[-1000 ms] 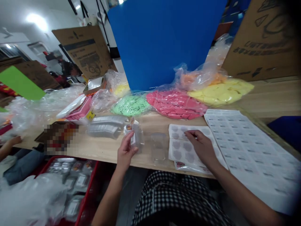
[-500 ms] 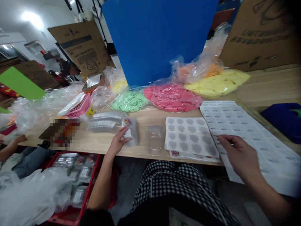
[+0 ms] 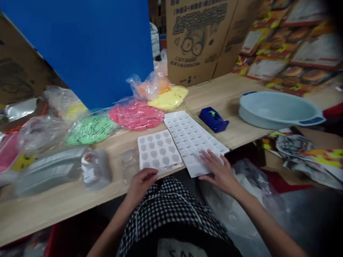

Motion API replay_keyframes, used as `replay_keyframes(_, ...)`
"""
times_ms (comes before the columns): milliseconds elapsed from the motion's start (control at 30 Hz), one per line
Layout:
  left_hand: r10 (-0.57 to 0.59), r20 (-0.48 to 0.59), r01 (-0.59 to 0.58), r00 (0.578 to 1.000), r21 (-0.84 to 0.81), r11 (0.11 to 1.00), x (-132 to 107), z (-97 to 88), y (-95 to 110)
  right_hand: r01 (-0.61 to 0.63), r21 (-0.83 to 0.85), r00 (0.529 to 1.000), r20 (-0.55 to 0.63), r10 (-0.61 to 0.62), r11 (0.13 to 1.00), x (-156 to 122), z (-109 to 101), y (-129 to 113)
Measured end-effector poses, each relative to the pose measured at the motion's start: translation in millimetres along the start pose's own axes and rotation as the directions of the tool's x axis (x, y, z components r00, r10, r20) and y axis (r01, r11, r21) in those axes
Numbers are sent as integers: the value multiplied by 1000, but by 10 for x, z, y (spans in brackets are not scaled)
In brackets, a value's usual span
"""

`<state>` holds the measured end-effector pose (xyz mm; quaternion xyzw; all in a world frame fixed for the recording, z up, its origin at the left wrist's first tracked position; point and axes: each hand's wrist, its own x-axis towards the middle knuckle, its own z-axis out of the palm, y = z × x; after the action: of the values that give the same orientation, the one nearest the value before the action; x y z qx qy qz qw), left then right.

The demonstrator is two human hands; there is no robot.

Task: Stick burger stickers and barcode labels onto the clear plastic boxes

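My right hand (image 3: 218, 170) lies flat with fingers spread on the near end of a long white label sheet (image 3: 191, 137). My left hand (image 3: 142, 181) rests at the table's front edge, fingers curled, below a sheet of grey round stickers (image 3: 158, 150); nothing shows in it. A clear plastic packet (image 3: 129, 162) lies just left of the sticker sheet. A small filled packet (image 3: 93, 169) and a stack of clear packets (image 3: 50, 170) lie further left.
Bags of green (image 3: 89, 129), pink (image 3: 136, 114), yellow (image 3: 168, 98) and orange (image 3: 151, 87) pieces lie before a blue board (image 3: 88, 46). A blue tape dispenser (image 3: 213, 119) and a pale blue basin (image 3: 277, 110) sit right. Cardboard boxes (image 3: 199, 35) stand behind. Plastic bags (image 3: 241, 200) lie under the table.
The view swung right. My right hand moved from the sticker sheet onto the label sheet. My left hand let go of the small packet and drew back to the table edge.
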<state>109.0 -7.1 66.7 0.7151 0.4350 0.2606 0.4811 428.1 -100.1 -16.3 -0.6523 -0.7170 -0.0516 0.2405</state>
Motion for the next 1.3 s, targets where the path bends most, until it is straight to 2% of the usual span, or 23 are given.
replay_keyframes(33, -67, 94, 74, 993, -73, 995, 59, 209, 3, 53, -5, 998, 44, -52, 999, -43, 7, -3)
replay_keyframes(100, -190, 263, 244, 946, -192, 951, 164, 568, -12, 110, -2, 991, 72, -109, 994, -105, 24, -7)
replay_keyframes(167, -316, 395, 438, 863, -272, 857, 252, 849, -25, 126, 14, 991, 35, -126, 992, -140, 31, 6)
replay_keyframes(233, -401, 480, 585, 780, -334, 739, 328, 1068, -18, 133, 37, 991, -21, -132, 990, -155, 18, 21)
replay_keyframes(300, -388, 558, 654, 734, -425, 626, 397, 1243, 8, 146, 66, 988, -56, -143, 987, -157, -11, 15)
replay_keyframes(400, -293, 642, 695, 708, -560, 451, 490, 1441, 62, 173, 135, 984, -55, -167, 976, -153, -57, -52)
replay_keyframes(433, -289, 640, 697, 712, -596, 398, 519, 1490, 79, 172, 172, 985, -49, -166, 970, -153, -70, -80)
replay_keyframes(500, -315, 585, 664, 747, -661, 348, 569, 1565, 109, 126, 271, 992, -47, -118, 954, -153, -94, -115)
replay_keyframes(600, -353, 478, 590, 804, -716, 373, 613, 1632, 139, -37, 383, 994, -80, 73, 923, -140, -142, -71)
replay_keyframes(667, -364, 433, 556, 825, -738, 383, 619, 1661, 157, -102, 376, 983, -106, 152, 921, -118, -184, 11)
replay_keyframes(800, -356, 359, 480, 863, -802, 356, 605, 1712, 219, -68, 323, 994, -54, 90, 944, -84, -253, 149)
replay_keyframes(967, -359, 330, 451, 873, -826, 337, 622, 1758, 275, -39, 286, 998, -34, 51, 957, -109, -251, 169)
replay_keyframes(1100, -366, 335, 465, 868, -805, 367, 658, 1770, 244, -37, 227, 999, -29, 45, 973, -120, -229, 194)
replay_keyframes(1300, -291, 326, 427, 900, -799, 425, 695, 1755, 221, -7, 186, 999, 43, -1, 982, -85, -212, 271)
